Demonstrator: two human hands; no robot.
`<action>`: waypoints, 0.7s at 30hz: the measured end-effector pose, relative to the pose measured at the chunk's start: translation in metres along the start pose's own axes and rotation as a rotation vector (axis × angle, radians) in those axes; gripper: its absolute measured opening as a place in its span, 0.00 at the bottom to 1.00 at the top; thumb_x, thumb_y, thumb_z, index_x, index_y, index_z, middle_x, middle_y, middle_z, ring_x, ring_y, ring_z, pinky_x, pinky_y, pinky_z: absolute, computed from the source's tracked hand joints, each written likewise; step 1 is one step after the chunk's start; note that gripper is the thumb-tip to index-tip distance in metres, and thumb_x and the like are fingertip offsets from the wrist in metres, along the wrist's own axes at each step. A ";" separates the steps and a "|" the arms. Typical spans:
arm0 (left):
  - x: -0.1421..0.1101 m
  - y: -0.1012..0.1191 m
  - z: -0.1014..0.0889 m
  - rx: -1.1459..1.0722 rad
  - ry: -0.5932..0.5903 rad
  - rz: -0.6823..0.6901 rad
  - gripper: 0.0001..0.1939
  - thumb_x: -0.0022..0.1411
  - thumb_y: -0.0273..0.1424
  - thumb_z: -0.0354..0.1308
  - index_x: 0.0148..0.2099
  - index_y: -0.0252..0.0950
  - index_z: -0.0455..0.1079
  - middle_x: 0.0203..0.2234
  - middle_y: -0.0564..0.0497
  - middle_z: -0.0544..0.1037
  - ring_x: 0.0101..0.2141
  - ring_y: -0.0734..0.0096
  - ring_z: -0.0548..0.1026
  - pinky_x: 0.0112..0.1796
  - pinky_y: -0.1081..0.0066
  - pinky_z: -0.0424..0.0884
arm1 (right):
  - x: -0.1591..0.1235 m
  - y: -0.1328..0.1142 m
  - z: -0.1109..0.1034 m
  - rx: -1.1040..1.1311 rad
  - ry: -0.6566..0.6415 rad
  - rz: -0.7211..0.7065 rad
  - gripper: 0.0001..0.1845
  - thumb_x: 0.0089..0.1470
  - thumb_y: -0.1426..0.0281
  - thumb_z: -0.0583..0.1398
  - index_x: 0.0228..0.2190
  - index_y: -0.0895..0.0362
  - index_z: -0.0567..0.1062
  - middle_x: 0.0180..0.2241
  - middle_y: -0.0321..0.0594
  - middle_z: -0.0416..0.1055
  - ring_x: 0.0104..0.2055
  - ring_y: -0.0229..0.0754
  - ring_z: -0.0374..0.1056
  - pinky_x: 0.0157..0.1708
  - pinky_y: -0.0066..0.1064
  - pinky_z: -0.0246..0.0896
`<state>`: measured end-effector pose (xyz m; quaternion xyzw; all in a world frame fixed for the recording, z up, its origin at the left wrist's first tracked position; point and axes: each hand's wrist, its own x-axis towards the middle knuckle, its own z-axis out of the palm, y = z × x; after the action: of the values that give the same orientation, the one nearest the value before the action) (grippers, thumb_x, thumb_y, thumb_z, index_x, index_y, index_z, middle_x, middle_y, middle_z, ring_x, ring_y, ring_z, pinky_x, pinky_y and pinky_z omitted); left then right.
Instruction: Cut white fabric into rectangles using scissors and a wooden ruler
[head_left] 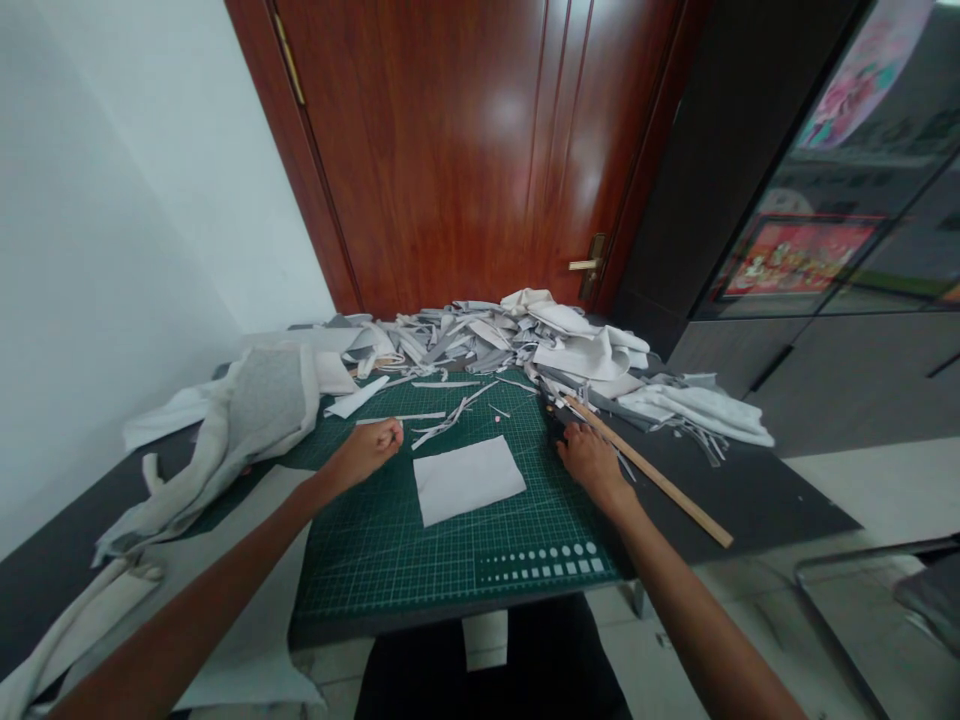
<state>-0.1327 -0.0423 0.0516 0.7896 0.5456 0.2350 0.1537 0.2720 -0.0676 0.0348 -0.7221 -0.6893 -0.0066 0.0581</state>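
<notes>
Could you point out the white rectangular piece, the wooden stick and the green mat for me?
White piece (469, 481), head view: middle of its flat face.
Stick (652, 474), head view: about midway along its length.
Mat (382, 560), head view: bare area near its front edge.

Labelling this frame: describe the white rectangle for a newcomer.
Before the brown door, find the green gridded mat. Near its middle, between left hand and right hand, lies a flat white rectangle, far broader than the narrow strips beyond it.

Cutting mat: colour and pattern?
Dark green cutting mat with a pale grid; rows of small pale circles and squares near its front edge. Shows in the head view.
</notes>
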 end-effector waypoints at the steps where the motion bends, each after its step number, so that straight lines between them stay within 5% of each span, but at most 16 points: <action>1: 0.002 0.002 0.000 -0.001 0.003 -0.002 0.04 0.60 0.32 0.53 0.33 0.40 0.67 0.15 0.61 0.59 0.20 0.72 0.62 0.29 0.74 0.58 | 0.001 0.002 -0.001 -0.010 -0.004 0.010 0.15 0.68 0.69 0.55 0.50 0.63 0.74 0.52 0.60 0.76 0.57 0.58 0.73 0.51 0.42 0.65; 6: 0.001 0.041 0.016 0.075 -0.044 0.052 0.06 0.66 0.30 0.51 0.40 0.40 0.69 0.20 0.57 0.69 0.23 0.68 0.69 0.30 0.70 0.61 | 0.005 0.020 -0.008 -0.027 -0.025 0.041 0.16 0.65 0.75 0.55 0.52 0.64 0.74 0.51 0.63 0.76 0.56 0.60 0.73 0.51 0.44 0.65; 9: -0.007 0.069 0.040 0.158 -0.050 0.233 0.11 0.66 0.28 0.53 0.49 0.40 0.71 0.39 0.48 0.77 0.43 0.60 0.76 0.45 0.66 0.69 | 0.011 0.022 -0.016 0.031 0.057 0.010 0.17 0.65 0.75 0.55 0.53 0.65 0.74 0.52 0.62 0.76 0.56 0.59 0.72 0.52 0.43 0.64; 14: -0.019 0.080 0.070 0.174 -0.028 0.337 0.16 0.71 0.30 0.53 0.57 0.42 0.73 0.51 0.44 0.73 0.53 0.55 0.70 0.58 0.56 0.65 | 0.033 -0.014 -0.029 0.273 0.116 -0.369 0.17 0.71 0.72 0.50 0.49 0.59 0.77 0.50 0.50 0.78 0.54 0.47 0.72 0.57 0.34 0.60; 18: -0.018 0.062 0.070 0.107 -0.054 0.371 0.18 0.73 0.30 0.51 0.60 0.44 0.73 0.54 0.45 0.72 0.57 0.56 0.68 0.60 0.57 0.63 | 0.047 -0.040 -0.031 0.175 0.169 -0.187 0.16 0.69 0.69 0.55 0.51 0.60 0.77 0.52 0.55 0.76 0.56 0.55 0.70 0.56 0.42 0.61; 21: -0.013 0.047 0.066 0.061 -0.090 0.385 0.19 0.73 0.29 0.51 0.61 0.45 0.73 0.56 0.45 0.73 0.59 0.57 0.68 0.61 0.58 0.63 | 0.051 -0.032 -0.027 0.098 0.195 0.007 0.20 0.67 0.66 0.56 0.54 0.65 0.76 0.55 0.63 0.73 0.59 0.62 0.67 0.56 0.48 0.61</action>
<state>-0.0637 -0.0702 0.0166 0.8934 0.3839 0.2078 0.1060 0.2444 -0.0181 0.0688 -0.7166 -0.6774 -0.0432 0.1601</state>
